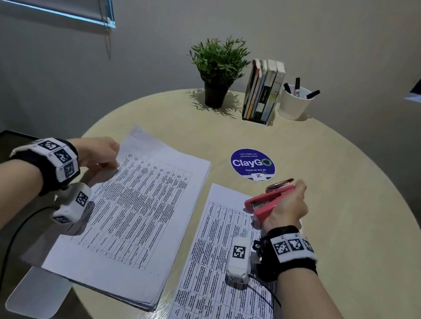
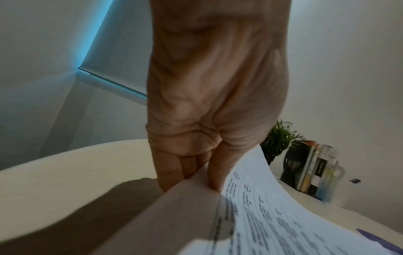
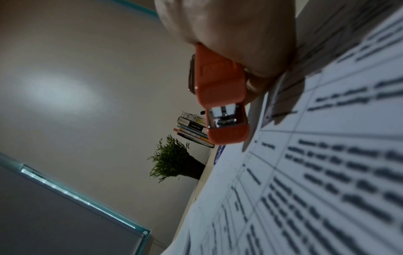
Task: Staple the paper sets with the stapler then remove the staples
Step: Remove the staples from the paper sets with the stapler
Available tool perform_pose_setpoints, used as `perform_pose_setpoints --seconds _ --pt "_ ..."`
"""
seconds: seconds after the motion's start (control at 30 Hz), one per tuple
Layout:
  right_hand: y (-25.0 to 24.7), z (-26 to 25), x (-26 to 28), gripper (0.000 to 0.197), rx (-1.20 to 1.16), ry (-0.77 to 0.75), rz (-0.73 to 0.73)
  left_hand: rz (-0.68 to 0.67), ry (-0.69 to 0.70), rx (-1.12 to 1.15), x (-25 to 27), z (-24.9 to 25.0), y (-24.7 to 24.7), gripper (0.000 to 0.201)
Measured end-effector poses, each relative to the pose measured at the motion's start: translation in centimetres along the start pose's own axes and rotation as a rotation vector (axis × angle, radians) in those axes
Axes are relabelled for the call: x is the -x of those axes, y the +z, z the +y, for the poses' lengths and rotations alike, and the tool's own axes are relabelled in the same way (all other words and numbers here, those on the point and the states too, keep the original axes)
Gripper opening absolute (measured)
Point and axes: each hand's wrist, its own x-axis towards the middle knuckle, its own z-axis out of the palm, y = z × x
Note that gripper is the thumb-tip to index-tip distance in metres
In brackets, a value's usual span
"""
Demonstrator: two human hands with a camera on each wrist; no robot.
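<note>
A thick stack of printed paper (image 1: 136, 211) lies on the left of the round table (image 1: 339, 181). My left hand (image 1: 101, 155) pinches the far left corner of its top sheets (image 2: 250, 198) and lifts them. A single printed paper set (image 1: 224, 301) lies on the right. My right hand (image 1: 289, 206) grips a small red stapler (image 1: 266, 200) just above that set's far edge, its mouth pointing left. In the right wrist view the stapler (image 3: 220, 96) shows its metal front, with the printed sheet (image 3: 316, 172) beside it.
A blue round ClayGo sticker (image 1: 253, 164) lies mid-table. At the back stand a potted plant (image 1: 218, 71), a row of books (image 1: 264, 90) and a white cup of markers (image 1: 295, 101). A chair seat (image 1: 36, 294) sits at the near left.
</note>
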Motion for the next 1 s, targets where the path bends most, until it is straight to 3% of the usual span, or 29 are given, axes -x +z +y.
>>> perform_pose_setpoints --seconds 0.1,0.2,0.3,0.4,0.47,0.6,0.67,0.73,0.87,1.0 --pt "0.0 0.1 0.1 0.057 0.065 0.017 0.011 0.125 -0.005 -0.116 -0.2 0.7 0.1 0.007" --pt "0.1 -0.2 0.0 0.058 0.085 0.035 0.006 0.330 0.068 -0.338 -0.6 1.9 0.5 0.056" --pt "0.2 -0.2 0.0 0.062 0.103 0.054 -0.005 0.381 0.325 -0.271 0.4 5.1 2.4 0.073" --pt "0.1 -0.1 0.0 0.063 0.113 0.065 -0.003 0.228 0.547 -0.211 1.6 8.9 5.5 0.067" --pt "0.0 -0.1 -0.1 0.065 0.114 0.066 -0.005 0.061 0.590 -0.238 2.2 10.9 7.9 0.071" --pt "-0.2 -0.4 0.1 0.061 0.132 0.066 -0.032 -0.098 0.555 -0.336 2.2 13.0 11.7 0.082" --pt "-0.3 -0.4 -0.2 0.055 0.133 0.051 -0.041 -0.133 0.512 -0.265 2.3 13.4 12.5 0.066" --pt "-0.5 -0.3 -0.6 0.053 0.137 0.039 -0.041 -0.145 0.485 -0.178 2.7 13.6 12.9 0.034" --pt "-0.5 -0.2 -1.1 0.054 0.141 0.042 -0.056 -0.136 0.425 0.006 3.1 13.8 13.0 0.032" --pt "-0.4 -0.2 -1.0 0.058 0.131 0.052 -0.062 -0.227 0.355 0.109 3.1 13.1 13.1 0.026"
